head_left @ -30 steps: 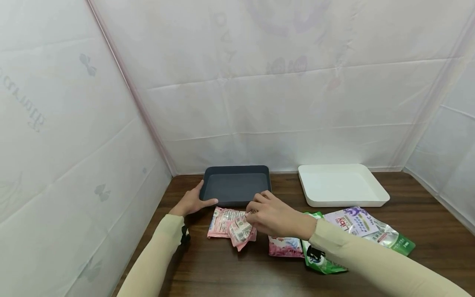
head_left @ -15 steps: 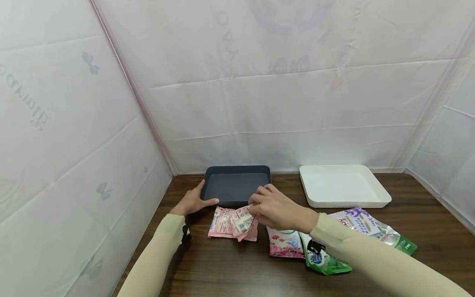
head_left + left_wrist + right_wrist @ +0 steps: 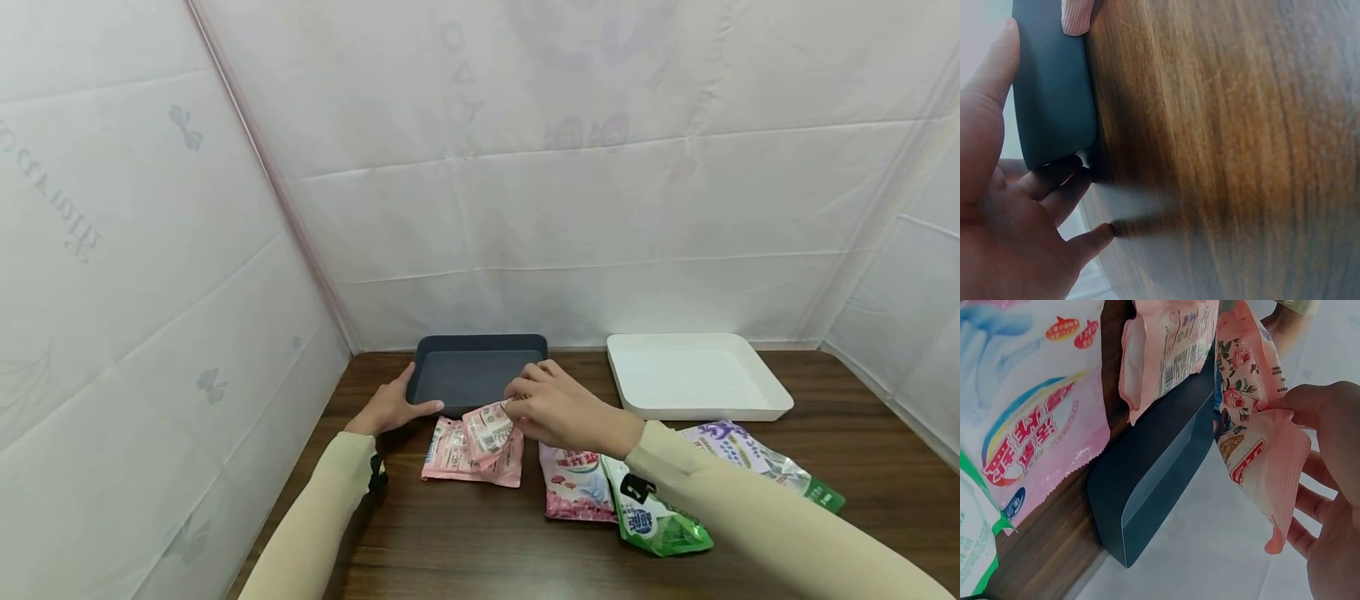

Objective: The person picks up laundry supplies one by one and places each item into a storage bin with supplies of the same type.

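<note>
The right hand [image 3: 562, 412] pinches a pink packet [image 3: 487, 429] over another pink packet [image 3: 448, 457]; the left hand [image 3: 390, 408] touches the dark tray [image 3: 472, 377].

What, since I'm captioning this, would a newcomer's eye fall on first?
Likely the pink packet pinched in the right hand, near the front edge of the dark tray, overlapping a second pink packet in the head view. Next, the white tray, bright against the brown table, at its back right. Then the colourful pouches, partly hidden by the right sleeve.
</note>
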### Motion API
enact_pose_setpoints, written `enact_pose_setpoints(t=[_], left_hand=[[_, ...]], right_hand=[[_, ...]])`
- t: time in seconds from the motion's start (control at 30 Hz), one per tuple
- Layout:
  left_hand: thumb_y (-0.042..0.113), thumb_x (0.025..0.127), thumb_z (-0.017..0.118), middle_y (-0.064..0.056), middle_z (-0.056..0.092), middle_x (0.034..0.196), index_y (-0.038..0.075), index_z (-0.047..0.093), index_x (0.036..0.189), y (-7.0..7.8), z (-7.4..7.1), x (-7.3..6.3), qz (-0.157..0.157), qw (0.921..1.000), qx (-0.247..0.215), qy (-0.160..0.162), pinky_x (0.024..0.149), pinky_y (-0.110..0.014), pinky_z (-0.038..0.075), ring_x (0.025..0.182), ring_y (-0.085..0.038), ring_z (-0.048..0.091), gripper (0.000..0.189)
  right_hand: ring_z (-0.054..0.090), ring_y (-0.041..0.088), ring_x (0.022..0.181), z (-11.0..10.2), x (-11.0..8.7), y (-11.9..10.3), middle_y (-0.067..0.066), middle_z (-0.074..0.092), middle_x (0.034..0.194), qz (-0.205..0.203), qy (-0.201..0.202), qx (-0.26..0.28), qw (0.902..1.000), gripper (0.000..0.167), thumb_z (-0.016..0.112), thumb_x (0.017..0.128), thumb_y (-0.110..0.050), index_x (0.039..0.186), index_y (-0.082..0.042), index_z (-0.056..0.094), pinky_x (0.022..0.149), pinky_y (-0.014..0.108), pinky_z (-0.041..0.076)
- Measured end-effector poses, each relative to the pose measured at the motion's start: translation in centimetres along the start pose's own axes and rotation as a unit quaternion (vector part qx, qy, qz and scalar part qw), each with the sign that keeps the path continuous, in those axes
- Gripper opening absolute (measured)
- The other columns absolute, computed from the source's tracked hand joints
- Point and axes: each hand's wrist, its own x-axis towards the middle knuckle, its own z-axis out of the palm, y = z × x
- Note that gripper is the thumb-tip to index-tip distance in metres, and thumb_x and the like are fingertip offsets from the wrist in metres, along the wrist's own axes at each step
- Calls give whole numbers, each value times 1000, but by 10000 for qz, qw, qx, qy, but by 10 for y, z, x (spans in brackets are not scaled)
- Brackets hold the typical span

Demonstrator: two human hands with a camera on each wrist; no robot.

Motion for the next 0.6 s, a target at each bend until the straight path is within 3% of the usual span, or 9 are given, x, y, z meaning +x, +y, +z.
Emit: enact_pose_setpoints(t=[0.3,0.6], left_hand=[[61,88,74,-29,22,165,5,9,165,0,1,1,-1,10000,37,78,116,-63,30,149,-49,28,115],[64,87,73,-29,23,164,5,11,165,1,1,0,-17,10000,51,59,117,-62,30,149,-48,29,116]], right_hand=[[55,21,102,0,7,7,-2,70,115,34,58,-56,10000,6,73,97,-20,95,-26,73,89,43,42],[56,22,104,-1,13,13,-1,71,116,185,5,-187,9997,7,75,96,-21,93,-26,72,95,45,44]])
